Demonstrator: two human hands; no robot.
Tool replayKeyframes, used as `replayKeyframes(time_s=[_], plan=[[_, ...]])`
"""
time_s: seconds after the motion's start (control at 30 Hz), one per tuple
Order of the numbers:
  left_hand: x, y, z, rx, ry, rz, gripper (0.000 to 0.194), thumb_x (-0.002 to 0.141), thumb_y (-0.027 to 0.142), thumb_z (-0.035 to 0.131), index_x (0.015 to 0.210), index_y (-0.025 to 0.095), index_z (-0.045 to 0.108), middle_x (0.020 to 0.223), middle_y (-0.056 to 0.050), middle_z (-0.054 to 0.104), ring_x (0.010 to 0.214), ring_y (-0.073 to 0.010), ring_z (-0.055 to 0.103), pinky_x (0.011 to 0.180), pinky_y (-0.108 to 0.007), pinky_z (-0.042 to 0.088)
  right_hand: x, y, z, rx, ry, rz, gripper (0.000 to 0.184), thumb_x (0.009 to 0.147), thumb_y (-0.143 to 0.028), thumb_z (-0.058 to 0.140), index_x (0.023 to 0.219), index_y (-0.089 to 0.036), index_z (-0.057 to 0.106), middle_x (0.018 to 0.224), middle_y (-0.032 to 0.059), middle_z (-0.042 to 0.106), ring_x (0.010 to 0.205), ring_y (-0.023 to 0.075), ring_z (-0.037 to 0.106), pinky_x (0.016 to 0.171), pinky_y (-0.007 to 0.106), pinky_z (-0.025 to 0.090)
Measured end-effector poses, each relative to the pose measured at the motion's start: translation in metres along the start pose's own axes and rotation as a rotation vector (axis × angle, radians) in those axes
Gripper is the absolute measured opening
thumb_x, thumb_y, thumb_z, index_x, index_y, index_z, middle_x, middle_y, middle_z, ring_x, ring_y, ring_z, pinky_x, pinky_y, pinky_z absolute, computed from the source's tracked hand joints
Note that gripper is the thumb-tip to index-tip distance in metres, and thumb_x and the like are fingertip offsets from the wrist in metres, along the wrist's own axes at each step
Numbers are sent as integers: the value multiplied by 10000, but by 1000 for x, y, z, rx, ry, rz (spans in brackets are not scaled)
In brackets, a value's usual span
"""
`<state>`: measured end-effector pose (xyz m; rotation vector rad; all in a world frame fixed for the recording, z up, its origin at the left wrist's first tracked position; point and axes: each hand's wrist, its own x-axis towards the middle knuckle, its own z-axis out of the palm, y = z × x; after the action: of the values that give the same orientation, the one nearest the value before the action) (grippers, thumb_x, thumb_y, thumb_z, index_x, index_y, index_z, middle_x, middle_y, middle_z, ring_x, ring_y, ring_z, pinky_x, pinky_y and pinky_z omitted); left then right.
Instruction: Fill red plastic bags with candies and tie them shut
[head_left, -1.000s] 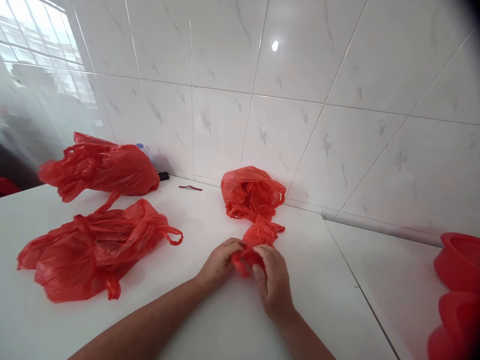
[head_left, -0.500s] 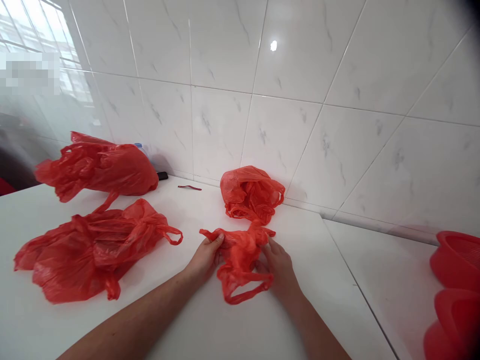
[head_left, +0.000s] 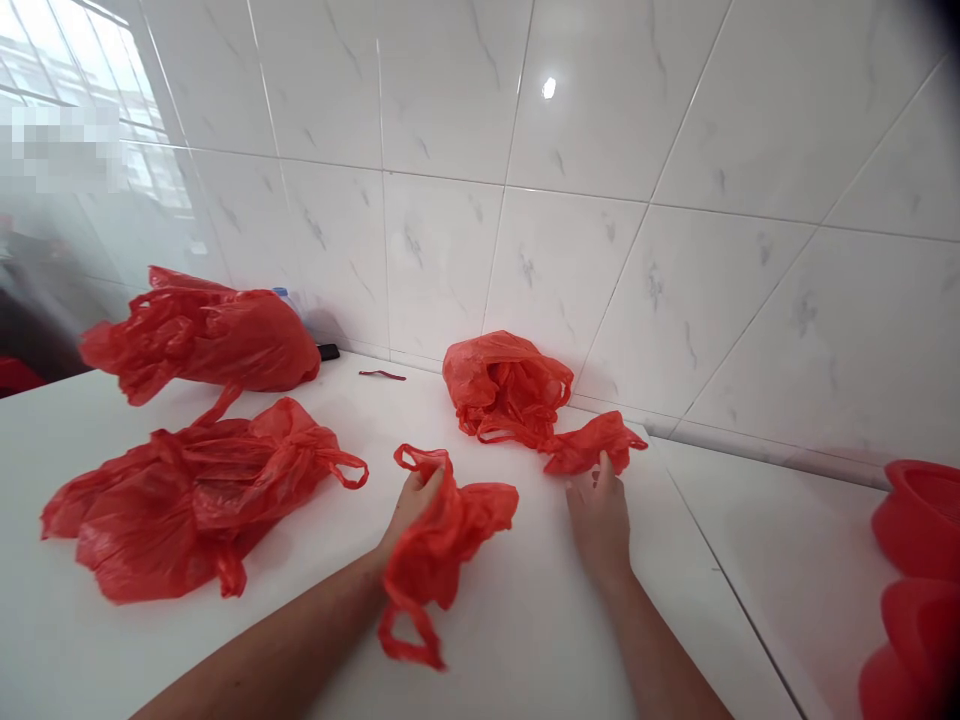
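Observation:
My left hand (head_left: 414, 505) is closed on a crumpled red plastic bag (head_left: 439, 545). One loop handle of this bag stands up beyond my fingers, and the other hangs down toward me, slightly blurred. To the right, my right hand (head_left: 600, 520) has its fingers apart, the fingertips at the near edge of a smaller bunched red plastic bag (head_left: 589, 445). That bag lies on the white table (head_left: 517, 640); whether my fingertips press on it I cannot tell. Just behind it, a rounded red plastic bag (head_left: 499, 370) rests by the wall, its folds touching the smaller one.
Two big red plastic bags lie on the left, a rear bag (head_left: 225, 340) and a nearer bag (head_left: 187, 510). Near the wall are a thin dark red strip (head_left: 382, 375) and a black object (head_left: 328, 352). Red plastic containers (head_left: 919, 525) stand at the right edge.
The bunched red bags between my hands have come apart. My left hand keeps one, swung left and nearer, while the smaller one now lies to the right, where my right hand has moved and opened.

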<state>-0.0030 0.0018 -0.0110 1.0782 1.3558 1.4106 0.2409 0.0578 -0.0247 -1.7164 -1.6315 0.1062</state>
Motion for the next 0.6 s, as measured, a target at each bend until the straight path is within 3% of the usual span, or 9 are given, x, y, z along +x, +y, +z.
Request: replayKeyframes(time_s=[0.1,0.27,0.43,0.5,0.6], plan=[[-8,-3,14,-68,30,-23,232,786,435,530,829,214,473,675,19,538,556,-126,532,509,-254,448,-10,-16,-8,148,40,-113,451,873,-368,432,1293,-207,391,1140,103,538,1026,246,527,789,357,455],[-8,-1,16,-110,29,-14,261,747,423,596,765,193,475,656,38,524,545,-104,502,524,-228,436,-44,-62,-30,329,140,-491,142,878,-230,465,1003,-208,529,861,53,566,778,180,529,692,318,454],[-5,-2,15,-121,67,-2,282,716,432,627,734,188,487,618,50,513,533,-98,467,518,-222,412,-96,-109,-36,337,-1,-869,103,833,-112,472,843,-195,534,684,17,535,620,146,495,564,263,386],[-5,-1,14,-123,72,7,268,706,413,630,721,188,485,608,52,509,526,-98,458,514,-222,403,-110,-115,-24,188,-44,-902,143,778,-66,469,757,-197,521,651,14,534,567,145,485,521,260,352],[-8,3,15,-132,44,39,216,723,351,603,706,199,450,590,66,480,511,-90,427,493,-204,370,-104,-106,-6,-112,-110,-721,219,681,16,458,689,-197,509,600,3,539,488,134,463,472,254,292]])
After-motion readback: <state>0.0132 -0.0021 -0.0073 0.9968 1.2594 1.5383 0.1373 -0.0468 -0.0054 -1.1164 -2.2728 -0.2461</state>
